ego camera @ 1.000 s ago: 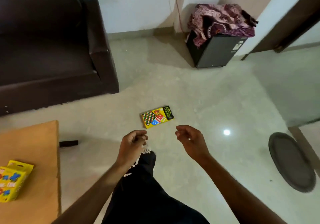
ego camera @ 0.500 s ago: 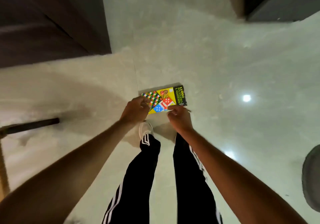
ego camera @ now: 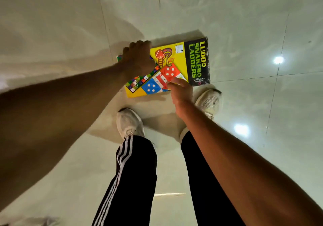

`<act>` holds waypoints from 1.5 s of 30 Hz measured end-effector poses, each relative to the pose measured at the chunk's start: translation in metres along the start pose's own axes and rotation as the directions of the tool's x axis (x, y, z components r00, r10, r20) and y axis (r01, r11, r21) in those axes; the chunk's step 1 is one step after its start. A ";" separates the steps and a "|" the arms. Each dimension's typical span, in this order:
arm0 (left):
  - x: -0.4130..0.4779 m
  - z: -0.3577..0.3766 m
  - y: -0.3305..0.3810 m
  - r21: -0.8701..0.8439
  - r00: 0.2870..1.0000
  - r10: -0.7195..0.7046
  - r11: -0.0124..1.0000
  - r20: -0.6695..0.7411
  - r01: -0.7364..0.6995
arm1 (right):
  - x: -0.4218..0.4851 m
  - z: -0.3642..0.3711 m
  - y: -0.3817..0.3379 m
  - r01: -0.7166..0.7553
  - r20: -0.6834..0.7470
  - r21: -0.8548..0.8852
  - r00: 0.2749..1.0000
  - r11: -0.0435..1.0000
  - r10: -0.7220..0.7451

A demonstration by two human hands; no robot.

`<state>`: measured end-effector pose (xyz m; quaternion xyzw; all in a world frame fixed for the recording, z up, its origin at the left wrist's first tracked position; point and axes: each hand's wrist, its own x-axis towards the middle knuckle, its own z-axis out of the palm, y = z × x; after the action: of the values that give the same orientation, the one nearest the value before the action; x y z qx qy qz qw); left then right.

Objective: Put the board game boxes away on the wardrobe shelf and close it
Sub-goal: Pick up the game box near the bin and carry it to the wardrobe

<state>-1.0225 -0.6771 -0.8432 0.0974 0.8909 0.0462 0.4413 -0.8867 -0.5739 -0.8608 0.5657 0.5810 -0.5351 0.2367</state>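
Note:
A yellow Ludo and Snakes & Ladders game box (ego camera: 176,63) with a black title strip lies on the pale floor just ahead of my feet. My left hand (ego camera: 138,58) covers the box's left end, fingers curled over its far edge. At the near edge, my right hand (ego camera: 180,90) grips the box with the thumb on its top face. Whether the box is off the floor I cannot tell. No wardrobe or shelf is in view.
My two white shoes (ego camera: 130,123) stand right behind the box, below black track pants with white stripes (ego camera: 134,177). Glossy light floor tiles (ego camera: 244,25) with bright lamp reflections fill everything around.
I have bent further down, so the box looks much bigger. Both hands went from reaching toward the box to closing on its left end and near edge.

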 end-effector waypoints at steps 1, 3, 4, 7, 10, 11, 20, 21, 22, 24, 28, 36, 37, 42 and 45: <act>0.002 0.002 0.000 0.008 1.000 0.008 1.000 0.021 -0.008 | 0.000 -0.001 -0.002 0.050 -0.011 0.006 0.999 0.999 -0.050; 0.004 0.006 -0.005 -0.004 0.999 -0.032 0.999 0.039 0.032 | -0.001 -0.003 -0.005 0.145 -0.057 0.000 0.988 0.989 -0.144; 0.004 0.006 -0.010 -0.023 0.996 -0.078 0.997 0.048 0.079 | -0.004 -0.004 -0.007 0.190 -0.087 -0.011 0.978 0.982 -0.191; 0.001 0.003 -0.020 -0.280 0.961 -0.202 0.927 0.190 0.250 | -0.009 -0.006 -0.010 0.321 -0.194 -0.057 0.925 0.945 -0.326; -0.005 0.010 -0.033 -0.567 0.938 -0.237 0.749 0.253 0.343 | -0.003 -0.006 -0.023 0.288 -0.134 -0.146 0.942 0.946 -0.307; -0.006 0.014 -0.036 -0.621 0.943 -0.239 0.710 0.233 0.333 | 0.000 -0.004 -0.029 0.271 -0.080 -0.202 0.953 0.941 -0.291; -0.032 0.032 -0.035 -0.896 0.928 -0.277 0.296 0.250 0.330 | 0.028 0.003 -0.065 0.277 0.121 -0.532 0.960 0.800 -0.252; -0.034 0.030 -0.036 -0.918 0.929 -0.297 0.259 0.222 0.302 | 0.036 0.002 -0.061 0.325 0.139 -0.496 0.945 0.805 -0.296; -0.039 0.026 -0.036 -0.943 0.936 -0.306 0.221 0.174 0.247 | 0.037 0.001 -0.057 0.365 0.161 -0.461 0.931 0.809 -0.328; -0.062 0.009 -0.037 -0.979 0.936 -0.348 0.165 0.059 0.123 | 0.000 0.001 -0.074 0.451 0.201 -0.394 0.893 0.801 -0.403; -0.138 -0.049 -0.034 -0.991 0.897 -0.423 0.091 -0.126 -0.097 | -0.093 -0.005 -0.118 0.590 0.244 -0.282 0.807 0.757 -0.538; -0.401 -0.206 -0.028 -0.962 0.833 -0.514 -0.052 -0.204 -0.268 | -0.367 -0.060 -0.224 0.704 0.460 -0.267 0.693 0.659 -0.554; -0.435 -0.218 -0.028 -0.957 0.819 -0.529 -0.045 -0.220 -0.286 | -0.400 -0.070 -0.235 0.723 0.488 -0.260 0.671 0.640 -0.559; -0.603 -0.266 -0.009 -0.916 0.743 -0.639 -0.146 -0.202 -0.374 | -0.551 -0.117 -0.264 0.830 0.660 -0.262 0.527 0.493 -0.536; -0.692 -0.270 0.008 -0.887 0.656 -0.733 -0.169 -0.178 -0.430 | -0.626 -0.141 -0.265 0.898 0.776 -0.243 0.407 0.368 -0.482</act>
<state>-0.8266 -0.8171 -0.1400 -0.4301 0.6096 0.6648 -0.0382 -0.9268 -0.6446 -0.1715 -0.0715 0.8082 -0.4947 0.3114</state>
